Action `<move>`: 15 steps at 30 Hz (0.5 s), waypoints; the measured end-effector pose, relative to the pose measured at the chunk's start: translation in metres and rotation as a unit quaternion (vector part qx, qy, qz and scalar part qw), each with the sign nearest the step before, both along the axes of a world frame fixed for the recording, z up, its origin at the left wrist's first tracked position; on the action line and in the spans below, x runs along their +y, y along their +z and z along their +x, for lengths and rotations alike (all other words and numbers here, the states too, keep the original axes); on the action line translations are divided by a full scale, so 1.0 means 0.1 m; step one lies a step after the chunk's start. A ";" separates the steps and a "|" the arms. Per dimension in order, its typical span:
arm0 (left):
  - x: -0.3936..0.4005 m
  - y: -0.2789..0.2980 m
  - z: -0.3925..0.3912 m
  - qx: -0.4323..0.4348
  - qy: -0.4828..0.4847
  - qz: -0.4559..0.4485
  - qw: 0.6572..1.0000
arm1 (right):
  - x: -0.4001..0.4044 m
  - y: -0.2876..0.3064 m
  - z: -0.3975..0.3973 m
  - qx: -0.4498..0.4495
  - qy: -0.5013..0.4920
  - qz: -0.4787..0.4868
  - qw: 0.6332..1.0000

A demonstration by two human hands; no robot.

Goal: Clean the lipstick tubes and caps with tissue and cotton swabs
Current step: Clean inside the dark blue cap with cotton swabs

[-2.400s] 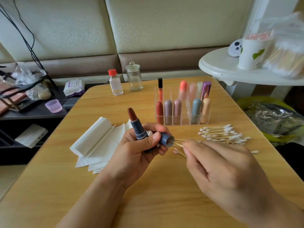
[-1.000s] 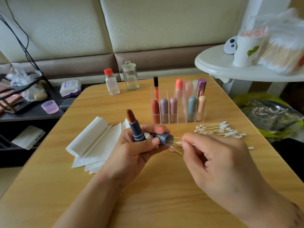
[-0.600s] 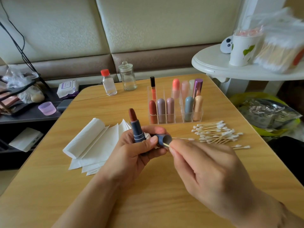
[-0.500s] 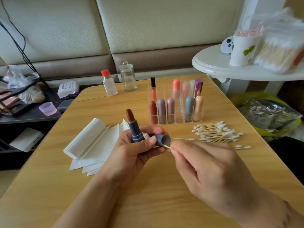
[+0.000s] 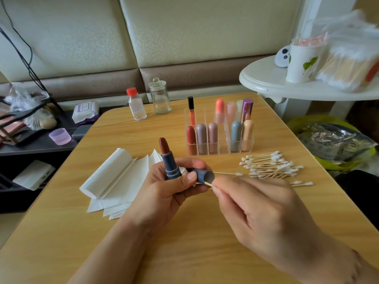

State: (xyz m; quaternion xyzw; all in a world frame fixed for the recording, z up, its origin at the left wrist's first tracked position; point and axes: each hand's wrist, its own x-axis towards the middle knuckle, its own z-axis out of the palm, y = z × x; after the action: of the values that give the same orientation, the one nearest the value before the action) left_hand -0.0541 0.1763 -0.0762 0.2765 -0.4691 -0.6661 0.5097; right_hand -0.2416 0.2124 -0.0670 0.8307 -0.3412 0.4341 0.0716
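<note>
Head view: your left hand [image 5: 164, 193] grips both the lipstick tube [image 5: 169, 162] and its cap [image 5: 203, 176] above the bench [image 5: 61, 232], freeing your right hand [image 5: 262, 212], whose fingers pinch a cotton swab [image 5: 208, 183] at the cap's mouth. The tube's long axis stands nearly upright, bullet up; the cap lies crosswise, opening facing right for easy swabbing.

The swab [image 5: 208, 183] tip is hidden inside the cap [image 5: 204, 176]. The tube [image 5: 171, 168] base is covered by the left hand [image 5: 164, 193]. The right hand [image 5: 266, 218] is cut off at the wrist by the edge. The bag [image 5: 348, 64] of swabs is blurred.
</note>
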 end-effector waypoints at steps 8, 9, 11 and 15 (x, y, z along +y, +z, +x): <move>0.00 0.00 -0.01 0.009 -0.001 -0.001 1.000 | -0.05 0.05 -0.07 -0.004 -0.061 -0.010 0.998; 0.00 -0.01 -0.02 0.011 -0.009 0.000 1.000 | -0.05 0.04 -0.06 -0.005 -0.067 -0.026 0.997; 0.00 -0.02 -0.02 0.007 -0.031 -0.010 0.999 | -0.04 0.02 -0.03 -0.015 -0.065 -0.048 0.997; 0.01 -0.02 -0.01 -0.059 -0.033 -0.047 0.997 | -0.02 0.02 -0.01 -0.057 -0.033 -0.054 0.996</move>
State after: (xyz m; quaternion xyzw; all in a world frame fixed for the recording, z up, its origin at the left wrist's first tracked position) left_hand -0.0554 0.1772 -0.0785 0.2751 -0.5378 -0.6427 0.4713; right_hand -0.2426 0.2105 -0.0653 0.7875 -0.3486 0.4961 0.1107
